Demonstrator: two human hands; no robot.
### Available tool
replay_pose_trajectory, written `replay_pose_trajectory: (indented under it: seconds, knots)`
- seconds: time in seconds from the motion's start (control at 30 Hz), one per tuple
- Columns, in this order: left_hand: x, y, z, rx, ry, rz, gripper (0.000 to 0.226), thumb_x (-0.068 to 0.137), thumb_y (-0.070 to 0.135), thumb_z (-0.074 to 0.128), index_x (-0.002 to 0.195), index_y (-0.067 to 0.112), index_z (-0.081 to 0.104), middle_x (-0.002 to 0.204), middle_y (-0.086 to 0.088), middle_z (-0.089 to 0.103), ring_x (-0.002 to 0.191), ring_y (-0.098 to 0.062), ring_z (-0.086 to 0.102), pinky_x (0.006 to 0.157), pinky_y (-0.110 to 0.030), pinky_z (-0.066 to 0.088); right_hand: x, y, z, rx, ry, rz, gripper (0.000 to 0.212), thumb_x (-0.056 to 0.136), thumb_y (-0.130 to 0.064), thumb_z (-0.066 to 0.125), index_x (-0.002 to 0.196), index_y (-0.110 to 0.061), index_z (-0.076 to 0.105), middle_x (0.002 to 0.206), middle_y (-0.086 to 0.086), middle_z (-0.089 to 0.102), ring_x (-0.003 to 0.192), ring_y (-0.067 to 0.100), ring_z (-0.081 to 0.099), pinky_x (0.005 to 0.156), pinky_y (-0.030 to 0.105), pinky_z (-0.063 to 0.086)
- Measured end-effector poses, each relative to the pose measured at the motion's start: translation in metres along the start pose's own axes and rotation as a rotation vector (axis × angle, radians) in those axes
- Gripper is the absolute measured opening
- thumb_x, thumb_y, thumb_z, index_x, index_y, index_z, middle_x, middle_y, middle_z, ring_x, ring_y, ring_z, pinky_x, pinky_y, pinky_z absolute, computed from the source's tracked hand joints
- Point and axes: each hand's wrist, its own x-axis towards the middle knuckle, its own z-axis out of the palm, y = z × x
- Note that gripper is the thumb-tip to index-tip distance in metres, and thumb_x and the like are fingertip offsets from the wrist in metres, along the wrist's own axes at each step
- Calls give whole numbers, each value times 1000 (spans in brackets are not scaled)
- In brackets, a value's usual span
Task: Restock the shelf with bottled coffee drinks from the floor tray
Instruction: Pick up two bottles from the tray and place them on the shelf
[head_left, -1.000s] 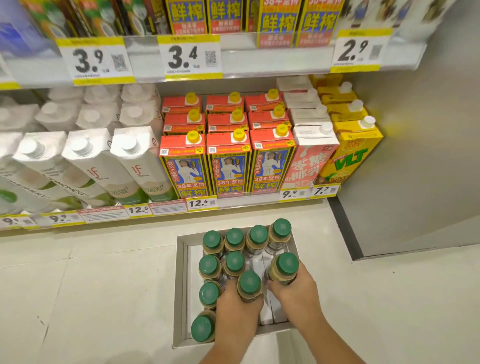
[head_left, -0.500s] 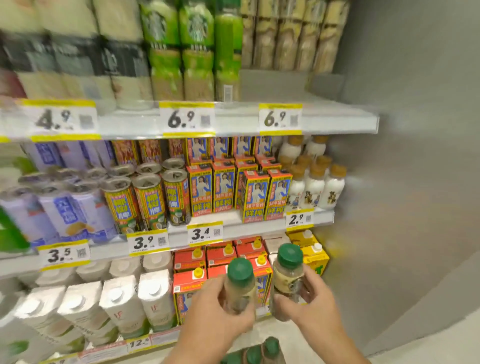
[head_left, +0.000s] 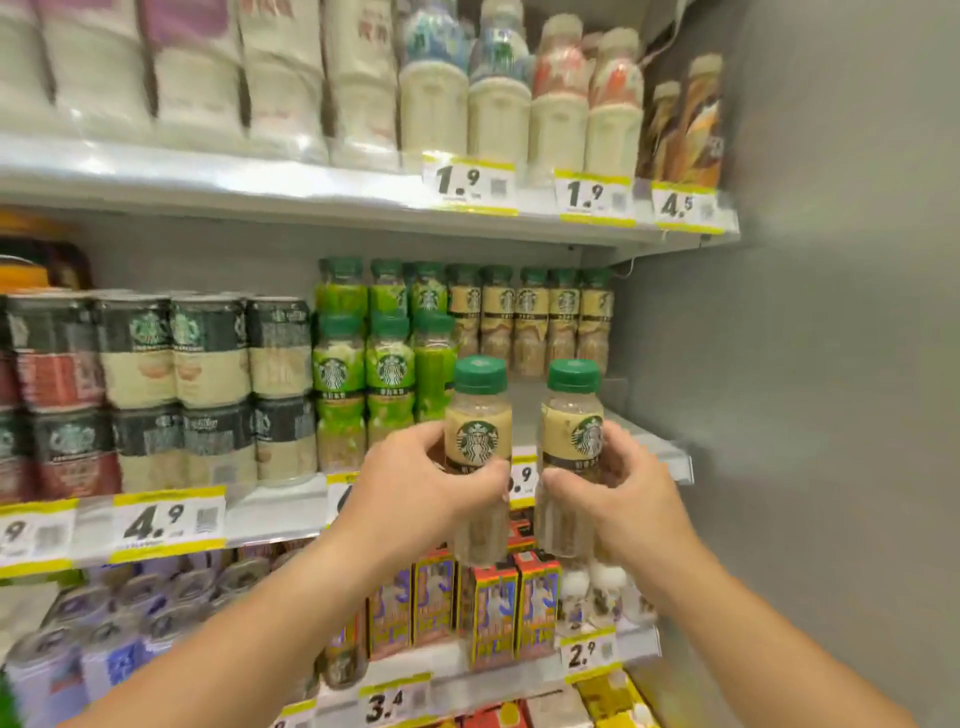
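The left hand (head_left: 415, 488) is wrapped around a green-capped coffee bottle (head_left: 477, 441), and the right hand (head_left: 618, 493) is closed around a second bottle (head_left: 570, 436). Both bottles are upright, side by side and apart, in front of the middle shelf (head_left: 270, 512). Behind them stand cream-labelled bottles (head_left: 530, 322) at the back, with open shelf space before them. Green-labelled bottles (head_left: 363, 374) stand just left, and dark cans (head_left: 171, 389) further left. A grey side wall (head_left: 831, 364) bounds the shelf on the right.
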Motion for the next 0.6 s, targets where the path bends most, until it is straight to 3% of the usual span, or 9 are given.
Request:
replay_pose_trajectory:
  seconds: [0.07, 0.2, 0.33, 0.4, 0.5, 0.6]
  knots:
    - [26, 27, -5, -20, 36, 4, 15, 79, 37, 77, 80, 22, 75, 73, 13, 75, 63, -1, 66, 55, -12, 48, 29, -19, -5, -10, -16, -50, 31, 79, -5, 77, 103, -21, 70, 93, -5, 78, 85, 8, 72, 76, 24, 58]
    - [77, 62, 2, -24, 112, -3, 19, 76, 37, 75, 81, 18, 77, 76, 5, 77, 76, -15, 73, 67, -32, 58, 89, -33, -13, -30, -2, -41, 49, 71, -32, 81, 117, -29, 67, 102, -7, 75, 97, 13, 70, 82, 36, 59]
    - [122, 68, 34, -12, 170, -28, 20, 79, 36, 73, 91, 20, 72, 83, 5, 75, 77, -12, 70, 64, -27, 55, 143, -19, -19, -11, 70, 33, 79, 55, -52, 79, 128, -29, 59, 115, -6, 70, 106, 17, 67, 88, 44, 58]
    - [139, 57, 58, 22, 185, -88, 31, 85, 40, 69, 104, 16, 66, 97, -1, 72, 88, -19, 67, 77, -36, 57, 160, -4, -24, -9, 76, 85, 71, 61, -47, 81, 126, -25, 60, 114, -4, 69, 103, 18, 66, 89, 44, 57]
    - [152, 37, 93, 93, 215, -221, 40, 95, 36, 60, 122, 8, 54, 121, -11, 62, 109, -29, 60, 93, -41, 51, 169, 22, -31, 33, 28, 143, 35, 77, -22, 79, 109, -24, 65, 96, -5, 71, 90, 14, 67, 82, 36, 54]
    - [158, 22, 115, 99, 272, -378, 43, 101, 20, 52, 138, 2, 40, 138, -13, 53, 124, -30, 53, 99, -38, 44, 177, 49, -30, -3, -20, 179, 38, 77, -18, 80, 112, -21, 65, 94, -5, 73, 89, 16, 68, 86, 37, 54]
